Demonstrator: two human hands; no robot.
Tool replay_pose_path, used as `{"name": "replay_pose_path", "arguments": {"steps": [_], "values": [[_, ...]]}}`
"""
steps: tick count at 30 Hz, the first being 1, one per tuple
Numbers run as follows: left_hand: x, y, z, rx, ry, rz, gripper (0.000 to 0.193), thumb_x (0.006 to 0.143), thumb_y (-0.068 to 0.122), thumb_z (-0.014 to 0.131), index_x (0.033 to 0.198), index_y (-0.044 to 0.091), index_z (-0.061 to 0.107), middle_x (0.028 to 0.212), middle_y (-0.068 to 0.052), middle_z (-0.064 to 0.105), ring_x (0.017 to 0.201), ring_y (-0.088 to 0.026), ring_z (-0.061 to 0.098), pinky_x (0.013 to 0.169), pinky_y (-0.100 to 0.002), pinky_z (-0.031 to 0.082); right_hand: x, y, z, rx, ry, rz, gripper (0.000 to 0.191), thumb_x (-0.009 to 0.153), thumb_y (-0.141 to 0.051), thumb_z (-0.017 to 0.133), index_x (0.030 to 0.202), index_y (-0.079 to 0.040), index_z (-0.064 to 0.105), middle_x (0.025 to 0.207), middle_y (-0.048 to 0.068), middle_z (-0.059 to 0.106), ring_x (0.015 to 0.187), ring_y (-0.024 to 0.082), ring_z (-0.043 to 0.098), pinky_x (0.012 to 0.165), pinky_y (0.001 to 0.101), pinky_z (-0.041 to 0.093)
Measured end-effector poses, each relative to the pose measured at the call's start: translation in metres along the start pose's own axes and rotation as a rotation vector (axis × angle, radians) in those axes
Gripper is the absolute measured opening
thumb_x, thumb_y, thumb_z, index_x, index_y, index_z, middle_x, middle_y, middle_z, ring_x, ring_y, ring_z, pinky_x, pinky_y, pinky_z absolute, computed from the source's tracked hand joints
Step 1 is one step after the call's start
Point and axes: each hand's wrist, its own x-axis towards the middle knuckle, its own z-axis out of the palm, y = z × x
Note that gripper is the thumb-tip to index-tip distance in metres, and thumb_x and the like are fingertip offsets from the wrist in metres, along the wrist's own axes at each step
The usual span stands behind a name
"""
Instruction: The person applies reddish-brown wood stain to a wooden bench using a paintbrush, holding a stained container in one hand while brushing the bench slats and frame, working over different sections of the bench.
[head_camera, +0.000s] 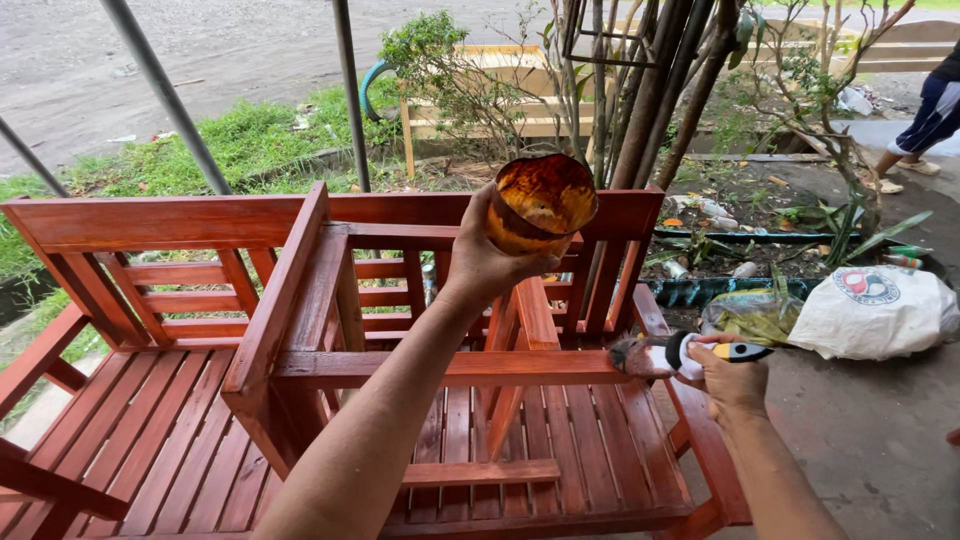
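Stain-coated, amber-brown cut plastic cup (538, 203), raised above the red-stained slatted wooden bench (180, 400), open mouth tilted toward the camera. Black-and-white-handled paintbrush (680, 355), bristles dark with stain, lies level at the bench's right armrest rail.

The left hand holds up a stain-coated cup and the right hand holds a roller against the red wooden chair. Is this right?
Not quite. In the head view the right hand holds a brush, not a roller, its bristles against the red wooden chair. The rest stands: the left hand holds up the stain-coated cup.
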Motion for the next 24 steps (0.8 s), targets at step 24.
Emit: {"name": "replay_pose_path", "arguments": {"steps": [24], "values": [[0.010, -0.015, 0.009, 0.063, 0.019, -0.006, 0.111, 0.059, 0.017, 0.099, 0.149, 0.005, 0.034, 0.139, -0.014, 0.056, 0.132, -0.027, 0.060, 0.112, -0.039, 0.056, -0.086, -0.058, 0.084, -0.307, -0.958, -0.782, 0.021, 0.078, 0.009, 0.075, 0.090, -0.008, 0.075, 0.103, 0.006, 0.078, 0.112, 0.023, 0.075, 0.098, 0.0354, 0.057]]}}
